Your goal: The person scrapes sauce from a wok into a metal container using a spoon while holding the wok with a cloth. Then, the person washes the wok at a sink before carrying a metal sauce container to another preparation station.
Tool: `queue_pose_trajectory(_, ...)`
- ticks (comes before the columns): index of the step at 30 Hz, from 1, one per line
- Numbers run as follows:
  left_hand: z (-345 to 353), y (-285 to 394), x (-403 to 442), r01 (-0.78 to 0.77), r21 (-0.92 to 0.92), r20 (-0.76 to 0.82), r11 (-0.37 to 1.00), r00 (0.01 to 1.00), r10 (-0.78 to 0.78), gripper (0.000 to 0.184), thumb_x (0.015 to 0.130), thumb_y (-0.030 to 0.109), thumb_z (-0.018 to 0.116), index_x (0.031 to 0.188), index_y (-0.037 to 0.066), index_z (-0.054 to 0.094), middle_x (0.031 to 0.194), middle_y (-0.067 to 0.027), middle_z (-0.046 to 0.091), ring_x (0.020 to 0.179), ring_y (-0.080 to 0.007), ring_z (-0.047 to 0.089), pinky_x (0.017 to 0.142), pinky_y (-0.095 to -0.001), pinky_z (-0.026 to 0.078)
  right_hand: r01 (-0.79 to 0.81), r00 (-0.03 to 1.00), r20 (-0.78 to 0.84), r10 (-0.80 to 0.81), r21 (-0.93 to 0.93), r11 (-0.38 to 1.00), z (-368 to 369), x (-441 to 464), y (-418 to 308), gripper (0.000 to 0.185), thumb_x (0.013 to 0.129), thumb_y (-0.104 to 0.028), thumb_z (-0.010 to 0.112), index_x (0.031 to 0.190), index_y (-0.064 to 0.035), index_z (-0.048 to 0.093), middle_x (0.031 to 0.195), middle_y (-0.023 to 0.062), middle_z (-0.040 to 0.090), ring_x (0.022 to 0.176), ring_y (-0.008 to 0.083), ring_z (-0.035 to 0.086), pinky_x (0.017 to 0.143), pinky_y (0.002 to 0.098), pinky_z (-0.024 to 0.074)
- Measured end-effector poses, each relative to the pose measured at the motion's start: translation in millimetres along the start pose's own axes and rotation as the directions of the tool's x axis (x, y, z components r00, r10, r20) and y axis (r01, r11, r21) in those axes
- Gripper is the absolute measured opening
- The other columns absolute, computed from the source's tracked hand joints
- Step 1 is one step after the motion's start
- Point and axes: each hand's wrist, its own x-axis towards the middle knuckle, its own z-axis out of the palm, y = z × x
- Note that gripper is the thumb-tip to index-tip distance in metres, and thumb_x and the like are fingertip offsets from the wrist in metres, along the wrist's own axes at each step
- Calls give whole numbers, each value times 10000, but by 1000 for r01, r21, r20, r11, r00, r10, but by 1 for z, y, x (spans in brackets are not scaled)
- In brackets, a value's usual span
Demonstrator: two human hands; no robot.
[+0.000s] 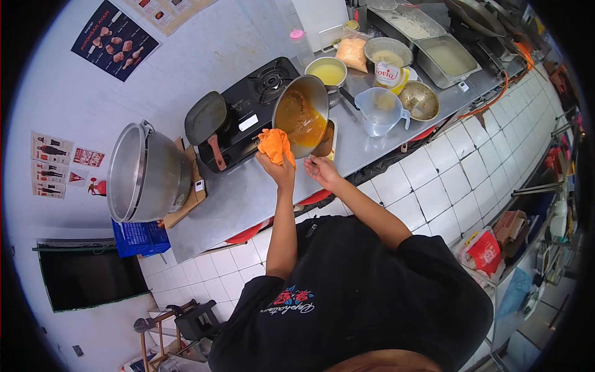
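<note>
A round metal pan [286,106] is tilted toward me over the counter, with a pool of orange-brown liquid [304,133] inside. My left hand [279,174] is closed around a bunched orange cloth [274,146], which presses against the pan's near left rim. By the pan's lower rim, my right hand [323,173] has its fingers pinched together; what they grip, if anything, is too small to make out. Partly hidden behind the pan is a rectangular metal tray [335,141] with brownish contents.
A black gas stove [263,84] carries a dark square pan [207,118]. On the left stands a large aluminium pot [155,170]. To the right are a yellow-filled bowl [327,72], a clear measuring jug [375,113], a stained metal bowl [419,101] and a steel container [447,60].
</note>
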Motion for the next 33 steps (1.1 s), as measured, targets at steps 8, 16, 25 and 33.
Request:
queue_pose_trajectory(8, 0, 7, 2, -15, 24, -17, 1000, 1000, 15, 373, 850, -8, 578, 1207, -41, 475, 1117, -147, 479, 1086, -320, 518, 982, -429, 388, 12, 966, -111, -234, -884, 468, -11, -27, -58, 472, 878, -91, 572, 1302, -32, 372, 735, 154, 610, 624, 289, 620, 595, 417, 514)
queue_pose_trajectory(16, -3, 9, -4, 34, -57, -20, 998, 999, -35, 390, 859, -28, 566, 1237, -41, 471, 1129, -135, 478, 1124, -297, 520, 994, -408, 406, -22, 897, 268, -353, -769, -639, 28, -83, -79, 198, 862, -78, 548, 1032, 25, 545, 860, 214, 641, 812, 359, 692, 665, 441, 569)
queue_pose_trajectory(25, -5, 6, -9, 45, -21, -7, 999, 999, -45, 415, 833, -19, 589, 1230, -44, 467, 1128, -139, 458, 1096, -307, 511, 985, -421, 393, 86, 806, 530, -265, -548, -832, 13, -118, -86, 384, 792, -57, 604, 1172, -6, 592, 840, 110, 625, 742, 243, 678, 603, 352, 565)
queue_pose_trajectory(33, -4, 10, -7, 59, -43, -26, 997, 998, -60, 428, 833, -14, 589, 1240, -46, 462, 1119, -134, 453, 1095, -307, 507, 984, -419, 392, 125, 774, 523, -358, -680, -723, 17, -131, -97, 325, 854, -86, 582, 1169, -7, 603, 817, 131, 622, 749, 265, 670, 648, 388, 547)
